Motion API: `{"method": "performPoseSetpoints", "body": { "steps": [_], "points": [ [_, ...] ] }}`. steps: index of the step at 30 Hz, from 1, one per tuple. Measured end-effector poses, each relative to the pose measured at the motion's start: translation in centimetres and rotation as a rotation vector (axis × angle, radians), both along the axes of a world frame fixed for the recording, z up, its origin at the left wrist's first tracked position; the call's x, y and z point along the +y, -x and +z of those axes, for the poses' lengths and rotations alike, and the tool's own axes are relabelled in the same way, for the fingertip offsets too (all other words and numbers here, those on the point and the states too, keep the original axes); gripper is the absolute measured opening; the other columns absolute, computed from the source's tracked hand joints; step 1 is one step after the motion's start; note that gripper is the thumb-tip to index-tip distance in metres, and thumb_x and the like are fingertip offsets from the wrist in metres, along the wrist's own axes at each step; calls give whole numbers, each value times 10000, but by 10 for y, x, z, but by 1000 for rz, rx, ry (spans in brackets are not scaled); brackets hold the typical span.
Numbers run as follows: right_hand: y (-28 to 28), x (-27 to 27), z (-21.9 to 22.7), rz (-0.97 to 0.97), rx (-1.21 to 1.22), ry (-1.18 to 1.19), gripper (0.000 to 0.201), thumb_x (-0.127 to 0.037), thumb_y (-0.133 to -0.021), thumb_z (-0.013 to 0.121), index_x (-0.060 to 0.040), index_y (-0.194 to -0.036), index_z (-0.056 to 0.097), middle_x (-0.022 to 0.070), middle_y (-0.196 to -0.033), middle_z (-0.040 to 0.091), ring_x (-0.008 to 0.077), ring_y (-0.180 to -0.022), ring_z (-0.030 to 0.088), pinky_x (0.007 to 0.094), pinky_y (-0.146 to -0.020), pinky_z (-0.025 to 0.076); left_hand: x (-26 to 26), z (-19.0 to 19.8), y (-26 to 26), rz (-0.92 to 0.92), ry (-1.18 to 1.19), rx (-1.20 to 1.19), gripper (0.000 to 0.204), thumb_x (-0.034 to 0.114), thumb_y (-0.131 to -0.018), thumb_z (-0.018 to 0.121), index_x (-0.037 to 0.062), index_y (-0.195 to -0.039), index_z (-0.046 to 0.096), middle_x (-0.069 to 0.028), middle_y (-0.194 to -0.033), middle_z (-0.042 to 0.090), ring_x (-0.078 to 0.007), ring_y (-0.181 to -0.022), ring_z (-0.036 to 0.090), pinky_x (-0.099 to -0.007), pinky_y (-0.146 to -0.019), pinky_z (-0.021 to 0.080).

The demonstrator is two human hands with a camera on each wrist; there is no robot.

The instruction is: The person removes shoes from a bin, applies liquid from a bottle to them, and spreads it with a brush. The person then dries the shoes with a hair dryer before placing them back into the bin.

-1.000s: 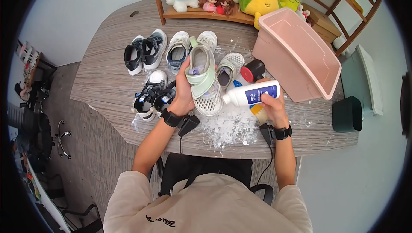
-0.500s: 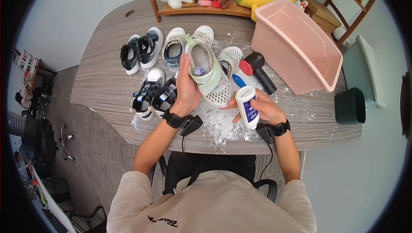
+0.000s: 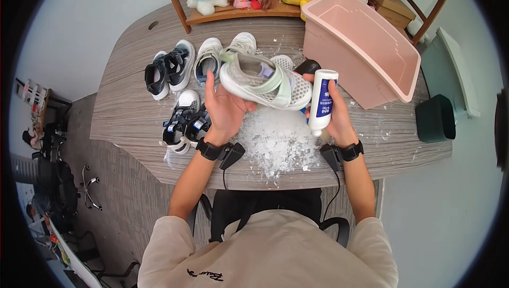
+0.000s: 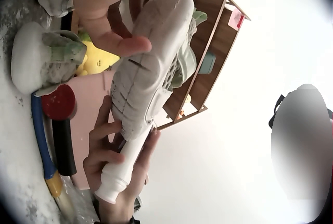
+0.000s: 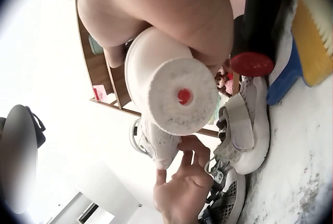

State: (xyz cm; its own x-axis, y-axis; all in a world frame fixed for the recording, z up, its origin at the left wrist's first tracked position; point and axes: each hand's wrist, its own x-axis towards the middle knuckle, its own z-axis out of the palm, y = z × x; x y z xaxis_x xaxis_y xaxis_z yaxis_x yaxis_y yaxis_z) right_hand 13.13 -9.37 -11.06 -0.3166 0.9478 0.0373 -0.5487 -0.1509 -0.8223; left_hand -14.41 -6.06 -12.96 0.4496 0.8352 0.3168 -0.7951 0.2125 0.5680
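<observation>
My left hand (image 3: 225, 110) holds a white and pale-green strapped shoe (image 3: 260, 81) from below, lying sideways above the table with its toe to the right. The shoe's sole (image 4: 151, 73) fills the left wrist view. My right hand (image 3: 335, 114) grips a white bottle with a blue label (image 3: 322, 101), upright beside the shoe's toe. Its sponge end with a red dot (image 5: 179, 96) points down towards the wrist. The bottle (image 4: 122, 169) touches or nearly touches the toe.
White flakes (image 3: 278, 139) cover the grey table (image 3: 122, 113) under my hands. Several other shoes (image 3: 180, 65) stand to the left. A pink tub (image 3: 366, 49) is at the right, a black and red tool (image 3: 306, 67) behind the shoe, and a dark box (image 3: 435, 118) beyond it.
The left hand has turned the shoe from heel-up to lying sideways. The right hand has lifted the bottle from low over the flakes to upright beside the shoe's toe.
</observation>
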Motion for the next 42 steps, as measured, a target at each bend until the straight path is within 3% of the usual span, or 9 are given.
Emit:
{"method": "performPoseSetpoints", "body": {
  "steps": [1, 4, 11, 18, 20, 24, 29, 36, 42],
  "points": [
    [2, 0, 4, -76, -23, 0, 583, -478, -1061, 414, 13, -1358, 518, 128, -1153, 676, 164, -773, 695, 318, -641, 610, -6, 7, -1, 48, 42, 130, 766, 644, -1012, 257, 2, -1341, 515, -162, -1166, 686, -248, -959, 695, -381, -637, 551],
    [3, 3, 7, -212, -22, 36, 567, -459, -1060, 444, 18, -1351, 539, 124, -1101, 703, 146, -875, 708, 307, -677, 621, -22, 37, -21, 219, 281, 439, 726, 633, -1008, 310, 29, -1345, 530, -132, -1082, 704, -281, -904, 673, -394, -625, 524],
    [6, 5, 7, -307, 14, 6, 552, -449, -1069, 424, 25, -1324, 548, 145, -1100, 706, 187, -924, 721, 324, -735, 629, -24, 40, -19, -56, 111, 472, 590, 414, -989, 484, 66, -1460, 416, -138, -1379, 529, -252, -1173, 617, -462, -813, 606],
    [-11, 12, -1, -416, -33, 34, 536, -530, -1053, 423, -40, -1043, 639, 55, -891, 696, 73, -702, 632, 220, -600, 527, -26, 43, -18, -62, 107, 515, 605, 238, -890, 550, 82, -1460, 421, -124, -1327, 551, -225, -1151, 626, -428, -827, 605],
    [-3, 11, 9, -636, -65, 40, 542, -534, -1056, 412, -42, -1009, 632, 51, -847, 689, 67, -677, 624, 221, -593, 528, -25, 41, -16, -51, 121, 521, 606, 250, -891, 543, 84, -1461, 421, -125, -1318, 558, -229, -1149, 628, -425, -824, 604],
    [-12, 11, -1, -512, 14, -117, 488, -492, -1061, 439, -35, -1061, 612, 58, -860, 687, 79, -675, 624, 249, -570, 537, -21, 37, -16, 6, 178, 495, 611, 295, -896, 521, 94, -1464, 419, -127, -1320, 570, -245, -1145, 636, -437, -815, 597],
    [-12, 13, -5, -537, 75, -176, 471, -413, -1069, 461, 25, -1216, 554, 177, -1099, 694, 287, -960, 723, 312, -654, 605, -20, 36, -14, 91, 259, 434, 608, 320, -909, 507, 99, -1467, 414, -126, -1357, 561, -261, -1137, 643, -466, -798, 588],
    [-3, 7, 5, -477, -7, -201, 497, -351, -1074, 469, 58, -1356, 483, 214, -1152, 680, 302, -984, 724, 327, -673, 617, -17, 33, -12, 117, 280, 383, 608, 339, -937, 497, 102, -1486, 383, -117, -1362, 561, -264, -1155, 632, -478, -808, 581],
    [7, -5, 6, -107, -92, -239, 582, -324, -977, 654, 70, -1367, 478, 260, -1265, 621, 348, -981, 722, 343, -696, 625, -15, 29, -18, 223, 296, 330, 510, 360, -986, 480, 118, -1432, 433, -97, -1363, 579, -255, -1181, 626, -465, -863, 557]
  ]
}}
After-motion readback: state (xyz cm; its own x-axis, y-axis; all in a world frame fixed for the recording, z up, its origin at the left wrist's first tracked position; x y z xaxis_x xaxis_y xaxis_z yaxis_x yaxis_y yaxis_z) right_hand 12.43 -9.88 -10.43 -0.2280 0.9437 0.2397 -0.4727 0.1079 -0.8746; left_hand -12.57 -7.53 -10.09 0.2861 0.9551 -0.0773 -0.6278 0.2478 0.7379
